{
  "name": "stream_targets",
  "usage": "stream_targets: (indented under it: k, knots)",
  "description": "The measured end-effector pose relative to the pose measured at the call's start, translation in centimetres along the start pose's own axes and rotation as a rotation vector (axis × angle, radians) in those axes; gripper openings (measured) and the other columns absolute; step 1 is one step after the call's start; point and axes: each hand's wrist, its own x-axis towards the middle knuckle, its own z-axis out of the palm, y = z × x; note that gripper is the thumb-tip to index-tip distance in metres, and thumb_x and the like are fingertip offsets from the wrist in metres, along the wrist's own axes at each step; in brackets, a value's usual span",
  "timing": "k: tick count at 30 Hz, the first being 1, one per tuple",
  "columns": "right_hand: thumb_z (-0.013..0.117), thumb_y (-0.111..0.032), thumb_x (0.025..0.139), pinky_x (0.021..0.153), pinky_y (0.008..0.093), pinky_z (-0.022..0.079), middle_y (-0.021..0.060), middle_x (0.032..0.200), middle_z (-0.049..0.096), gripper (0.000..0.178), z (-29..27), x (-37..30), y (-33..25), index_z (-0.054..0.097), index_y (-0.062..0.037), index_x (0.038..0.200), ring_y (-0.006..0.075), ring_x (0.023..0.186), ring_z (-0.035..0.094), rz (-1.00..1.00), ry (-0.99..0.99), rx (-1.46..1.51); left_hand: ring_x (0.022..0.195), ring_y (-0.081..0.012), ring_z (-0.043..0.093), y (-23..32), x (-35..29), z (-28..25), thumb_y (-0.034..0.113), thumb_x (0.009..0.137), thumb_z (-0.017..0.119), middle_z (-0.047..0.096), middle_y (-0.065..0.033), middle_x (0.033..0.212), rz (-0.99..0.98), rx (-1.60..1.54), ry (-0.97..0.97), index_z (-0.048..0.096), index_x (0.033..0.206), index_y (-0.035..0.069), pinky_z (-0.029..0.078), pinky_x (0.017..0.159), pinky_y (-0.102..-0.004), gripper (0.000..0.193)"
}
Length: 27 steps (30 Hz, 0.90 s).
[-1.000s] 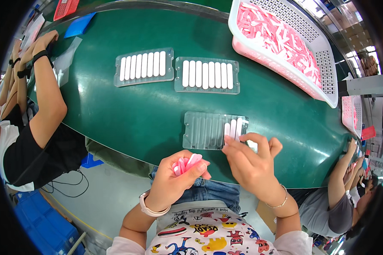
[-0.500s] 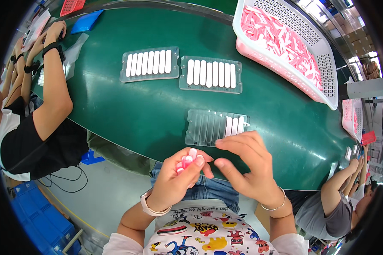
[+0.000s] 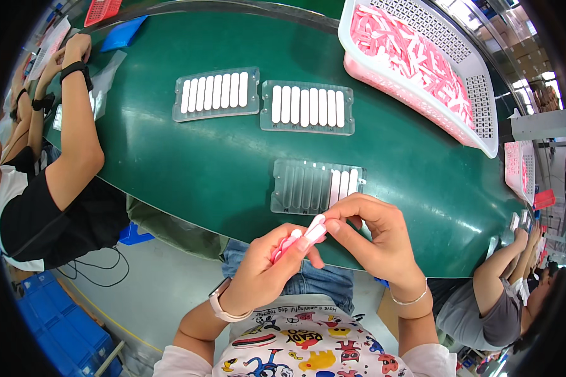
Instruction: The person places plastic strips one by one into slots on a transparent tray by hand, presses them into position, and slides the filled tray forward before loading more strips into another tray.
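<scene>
Several small pink-and-white plastic strips with rounded ends point(image 3: 285, 245) are bunched in my left hand point(image 3: 264, 261), its fingers closed around them. One strip point(image 3: 315, 230) sticks out past the left thumb, and my right hand point(image 3: 374, 242) pinches at its far end between thumb and forefinger. Just beyond the hands lies a clear slotted tray point(image 3: 302, 185). White strips point(image 3: 344, 182) fill three slots at its right side, while the slots to the left are bare. Part of the tray's lower right corner is hidden by my right hand.
Two clear trays full of white strips, a left one point(image 3: 181, 112) and a right one point(image 3: 308, 127), lie farther back on the green table point(image 3: 188, 163). A white basket point(image 3: 421, 97) heaped with pink-and-white strips stands far right. Co-workers' arms point(image 3: 82, 135) reach in at both sides.
My right hand has closed from spread fingers into a pinch at a strip's end. That strip now stands out from the bunch in my left hand.
</scene>
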Motion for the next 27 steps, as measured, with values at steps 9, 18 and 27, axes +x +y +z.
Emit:
stream_targets:
  k: [9, 18, 27]
  knots:
    - [0.069, -0.001, 0.073, 0.062, 0.0299, 0.04, 0.0039, 0.095, 0.068, 0.015, -1.2, 1.4, 1.6, 0.067, -0.0048, 0.087, 0.0167, 0.079, 0.061, -0.612, 0.357, -0.741, 0.054, 0.0017, 0.035, 0.2, 0.0, -0.7, 0.016, 0.098, 0.048, 0.065, -0.0038, 0.081, 0.053, 0.111, 0.156, 0.058, 0.108, -0.001, 0.031, 0.048, -0.0168, 0.022]
    - [0.072, -0.006, 0.069, 0.074, 0.0349, 0.032, -0.0022, 0.104, 0.066, 0.022, 0.7, -0.2, 3.5, 0.068, -0.0077, 0.09, 0.0183, 0.088, 0.056, -0.561, 0.147, -0.906, 0.057, -0.0158, 0.049, -0.3, -0.4, -1.5, -0.004, 0.071, 0.066, 0.063, -0.0074, 0.098, 0.909, 1.205, 0.186, 0.063, 0.105, 0.008, 0.042, 0.049, -0.0273, 0.036]
    - [0.072, -0.01, 0.07, 0.074, 0.0366, 0.029, -0.001, 0.102, 0.066, 0.019, 0.3, -0.7, 1.7, 0.069, -0.01, 0.089, 0.0197, 0.087, 0.054, -0.579, 0.184, -0.778, 0.056, -0.0072, 0.046, 0.2, -0.8, -1.7, 0.012, 0.074, 0.074, 0.062, -0.0029, 0.101, 1.081, 1.305, 0.177, 0.065, 0.106, 0.016, 0.04, 0.047, -0.0195, 0.034]
